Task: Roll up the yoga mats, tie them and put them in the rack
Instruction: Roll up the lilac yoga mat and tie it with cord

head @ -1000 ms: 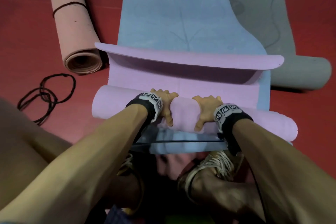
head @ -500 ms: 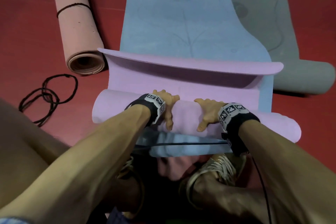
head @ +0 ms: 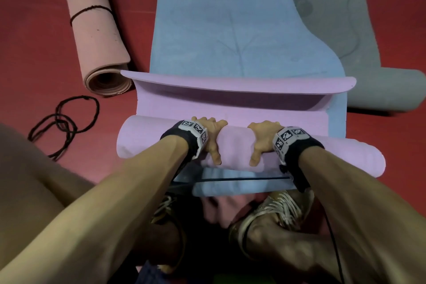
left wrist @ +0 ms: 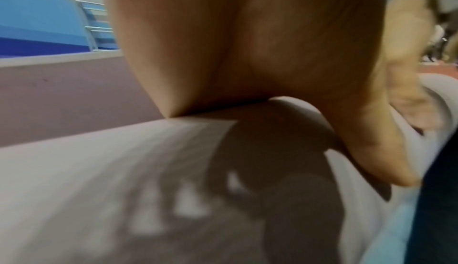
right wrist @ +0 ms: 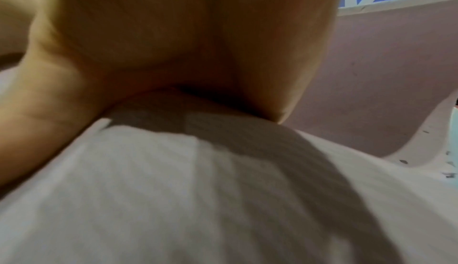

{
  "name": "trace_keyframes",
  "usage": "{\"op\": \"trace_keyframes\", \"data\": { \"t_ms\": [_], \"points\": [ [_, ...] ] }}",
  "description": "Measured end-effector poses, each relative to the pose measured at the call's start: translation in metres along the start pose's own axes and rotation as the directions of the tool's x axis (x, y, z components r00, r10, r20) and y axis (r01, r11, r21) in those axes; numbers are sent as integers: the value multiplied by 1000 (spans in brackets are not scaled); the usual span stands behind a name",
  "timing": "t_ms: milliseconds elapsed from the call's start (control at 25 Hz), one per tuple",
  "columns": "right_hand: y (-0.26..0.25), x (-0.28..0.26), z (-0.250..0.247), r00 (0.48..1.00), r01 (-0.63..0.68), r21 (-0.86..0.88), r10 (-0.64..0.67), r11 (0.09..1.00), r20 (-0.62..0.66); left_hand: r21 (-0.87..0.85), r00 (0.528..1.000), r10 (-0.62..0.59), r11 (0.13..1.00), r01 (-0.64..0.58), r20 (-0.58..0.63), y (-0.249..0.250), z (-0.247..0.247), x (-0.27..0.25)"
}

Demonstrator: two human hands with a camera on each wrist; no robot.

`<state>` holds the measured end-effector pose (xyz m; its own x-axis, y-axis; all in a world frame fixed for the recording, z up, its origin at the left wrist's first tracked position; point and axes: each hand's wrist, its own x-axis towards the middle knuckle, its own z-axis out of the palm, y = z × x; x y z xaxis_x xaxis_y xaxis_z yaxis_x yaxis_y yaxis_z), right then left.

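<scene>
A purple mat roll (head: 235,145) lies crosswise on the flat blue mat (head: 226,30). Its unrolled end (head: 230,83) curls up just beyond it. My left hand (head: 211,131) and right hand (head: 262,136) sit side by side on top of the roll's middle, with the fingers curved over the far side and the thumbs on the near side. In the left wrist view the palm (left wrist: 247,42) presses on the roll (left wrist: 99,189). The right wrist view has the palm (right wrist: 186,33) on the roll (right wrist: 173,189) too. The fingertips are hidden behind the roll.
A pink rolled mat (head: 96,30) tied with a black cord lies at the left on the red floor. A loose black cord (head: 66,120) lies nearer me. A grey mat (head: 334,18), partly rolled, lies to the right. My shoes (head: 276,210) stand just behind the blue mat's edge.
Both hands stay on the purple roll, which has crept slightly away from me. The flat stretch before the curled end looks a little shorter.
</scene>
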<state>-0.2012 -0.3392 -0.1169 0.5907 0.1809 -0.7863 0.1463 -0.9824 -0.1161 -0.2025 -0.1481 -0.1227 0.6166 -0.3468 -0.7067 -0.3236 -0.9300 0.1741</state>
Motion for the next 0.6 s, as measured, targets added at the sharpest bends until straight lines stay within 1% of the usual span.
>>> {"op": "trace_keyframes", "data": {
  "t_ms": [120,200,280,400,440,520,600],
  "points": [
    [5,7,-15,996,-5,68,-1,998,93,115,997,16,993,-7,-74,3,9,-7],
    [6,10,-19,990,5,77,-16,997,143,126,996,10,992,2,-90,5,11,-10],
    [5,11,-17,985,7,93,-23,996,169,103,997,18,995,-10,-75,4,7,-10],
    [5,9,-7,992,9,148,-27,989,123,17,999,16,1000,-16,-36,1,-4,-3],
    [5,6,-3,996,21,126,-32,992,85,-17,1000,15,1000,-15,-4,2,-8,-2],
    [2,-4,8,999,34,13,-34,999,8,-73,997,21,997,-15,78,1,-13,1],
    [-2,-13,14,999,34,-45,-34,998,-8,-121,989,50,992,-34,138,-1,-15,4]
  ]
}}
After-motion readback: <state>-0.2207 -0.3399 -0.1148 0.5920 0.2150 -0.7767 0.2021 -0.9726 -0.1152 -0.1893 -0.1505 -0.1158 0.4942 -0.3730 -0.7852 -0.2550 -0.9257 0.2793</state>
